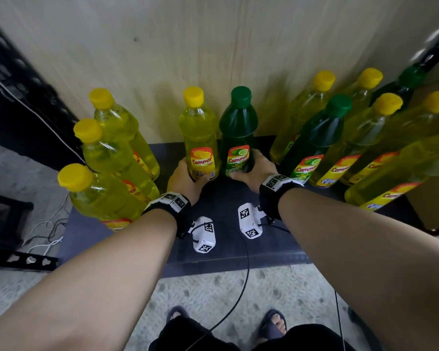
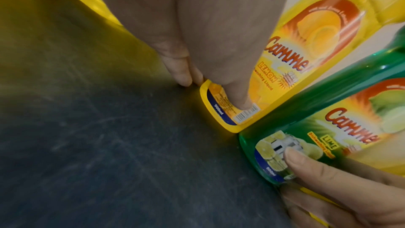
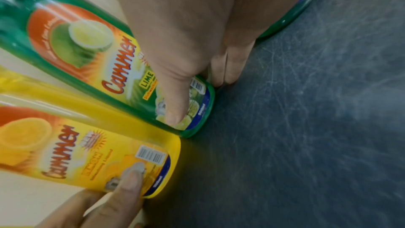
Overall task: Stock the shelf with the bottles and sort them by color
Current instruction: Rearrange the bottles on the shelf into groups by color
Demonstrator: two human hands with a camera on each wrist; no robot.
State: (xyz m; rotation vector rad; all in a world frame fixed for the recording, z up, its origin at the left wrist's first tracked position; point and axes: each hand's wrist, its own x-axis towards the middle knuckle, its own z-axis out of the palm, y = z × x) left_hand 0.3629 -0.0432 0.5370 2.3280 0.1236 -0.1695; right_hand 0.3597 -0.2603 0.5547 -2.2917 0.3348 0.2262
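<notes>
My left hand [image 1: 188, 177] grips the base of a yellow lemon bottle [image 1: 199, 133] standing upright on the dark shelf board [image 1: 226, 239]. Right beside it my right hand [image 1: 251, 171] grips the base of a green lime bottle [image 1: 237, 130], also upright. The two bottles touch side by side at the shelf's middle, near the wooden back wall. In the left wrist view my thumb presses the yellow bottle's label [image 2: 285, 68]; the green bottle [image 2: 328, 127] sits next to it. In the right wrist view my thumb lies on the green bottle [image 3: 87, 49], with the yellow bottle [image 3: 76, 153] alongside.
Three yellow bottles [image 1: 107, 163] stand at the shelf's left. To the right stands a mixed group: several yellow bottles [image 1: 365, 138] and two green ones [image 1: 319, 138]. Black perforated shelf posts [image 1: 15, 72] flank both sides. Cables [image 1: 48, 229] lie on the floor at left.
</notes>
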